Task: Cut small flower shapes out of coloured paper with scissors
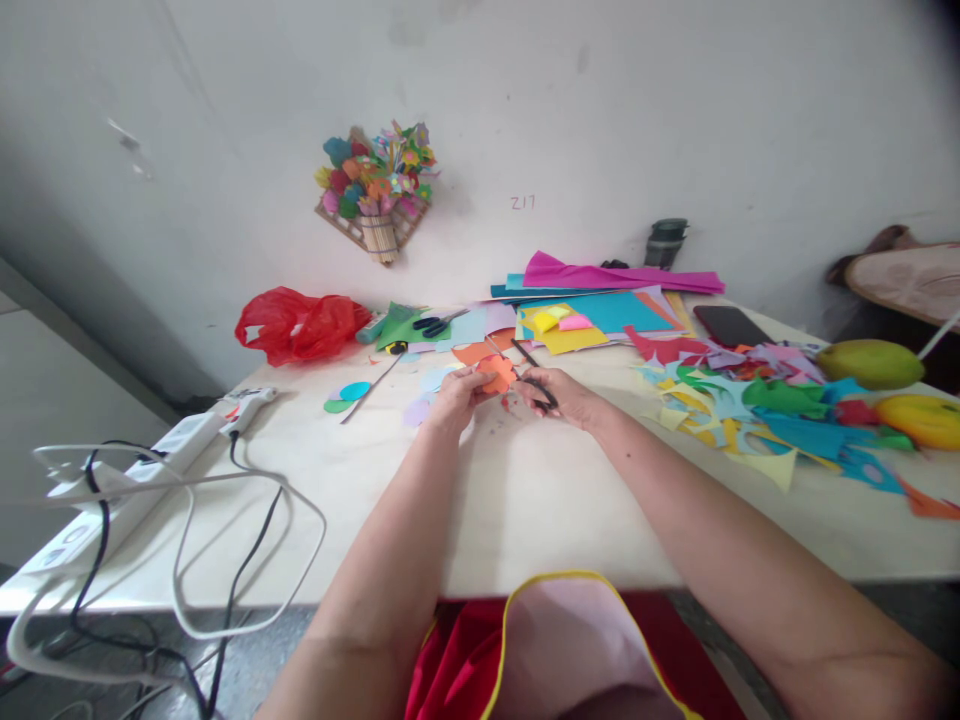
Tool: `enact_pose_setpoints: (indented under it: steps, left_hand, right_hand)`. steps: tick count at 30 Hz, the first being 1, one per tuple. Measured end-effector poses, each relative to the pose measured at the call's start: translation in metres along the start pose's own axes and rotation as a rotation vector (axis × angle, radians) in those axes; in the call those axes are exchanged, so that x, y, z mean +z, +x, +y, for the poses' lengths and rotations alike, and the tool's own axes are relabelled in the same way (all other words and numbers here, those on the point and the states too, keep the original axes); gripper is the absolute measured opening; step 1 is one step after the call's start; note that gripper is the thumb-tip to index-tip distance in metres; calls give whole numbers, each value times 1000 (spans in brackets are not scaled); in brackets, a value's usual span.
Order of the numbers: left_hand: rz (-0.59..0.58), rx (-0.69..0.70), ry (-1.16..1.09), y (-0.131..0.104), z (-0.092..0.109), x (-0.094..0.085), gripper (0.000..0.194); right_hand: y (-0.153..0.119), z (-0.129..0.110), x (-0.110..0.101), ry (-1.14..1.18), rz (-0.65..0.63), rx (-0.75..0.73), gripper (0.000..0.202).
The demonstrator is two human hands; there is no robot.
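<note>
– Red cloth [457, 655] with a yellow-edged pale panel is nearest us, below both hands. What do they hold?

– Left hand [459, 397] pinches an orange paper [496, 376] with a wavy edge, thumb against fingers. Right hand [561, 395] is curled around the black handles of the scissors [547, 397].

– Are the blades apart?

– Can't tell, they're too small and blurred. The paper sits between the two hands, above the table [525, 510], the scissors just beside it.

– And left of the grip?

– A blue disc [355, 391] overlapping a green disc [337, 406], both by a thin strip [373, 388]. Farther left, a red bag [296, 328]; nearer us on that side, a power strip [124, 505] with looping cables.

– Beyond the hands?

– Coloured sheets [626, 312], with a second pair of scissors [433, 326] lying to their left. Higher up, paper flowers [379, 175] hang on the wall.

– To the right?

– A heap of cut scraps [780, 400], well apart from the right hand. A phone [727, 326] lies behind it, and two yellowish fruits [870, 364] lie at its far right.
</note>
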State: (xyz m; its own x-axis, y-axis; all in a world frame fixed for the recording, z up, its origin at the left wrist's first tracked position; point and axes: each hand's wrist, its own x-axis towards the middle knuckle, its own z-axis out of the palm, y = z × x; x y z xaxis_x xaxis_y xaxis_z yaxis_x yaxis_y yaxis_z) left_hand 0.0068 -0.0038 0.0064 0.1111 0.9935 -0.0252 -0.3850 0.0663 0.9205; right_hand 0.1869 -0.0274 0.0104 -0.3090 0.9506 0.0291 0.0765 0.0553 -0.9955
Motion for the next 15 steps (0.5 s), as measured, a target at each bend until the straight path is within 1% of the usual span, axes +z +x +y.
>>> enact_pose_setpoints:
  steps: [6, 15]
  left_hand:
    - [-13, 7, -10, 0, 0, 0, 17]
    - [2, -7, -8, 0, -2, 0, 15]
  right_hand:
    - [0, -1, 1, 23, -2, -11, 39]
    - [-1, -2, 1, 18, -3, -3, 35]
